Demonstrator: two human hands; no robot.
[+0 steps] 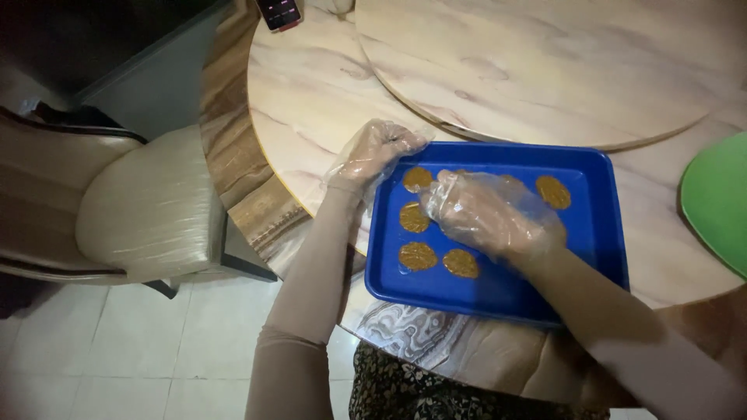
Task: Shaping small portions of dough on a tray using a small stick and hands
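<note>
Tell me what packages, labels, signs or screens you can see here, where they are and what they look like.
Phone: at the top edge of the marble table, far from both hands; a dark rectangular slab with a lit screen and a reddish rim, partly cut off by the frame.
No packages, labels or signs show.

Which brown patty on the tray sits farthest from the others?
The patty near the blue tray's far right corner; the rest cluster left, by the right hand.

A rectangular blue plastic tray [595, 225] lies on the round marble-patterned surface [311, 101], carrying flat round golden-brown patties [418, 256]. The left hand [373, 152], in a clear plastic glove, curls over the tray's near-left corner. The gloved right hand [486, 214] presses down among the patties. A cream upholstered chair [148, 206] stands beside the surface.
</note>
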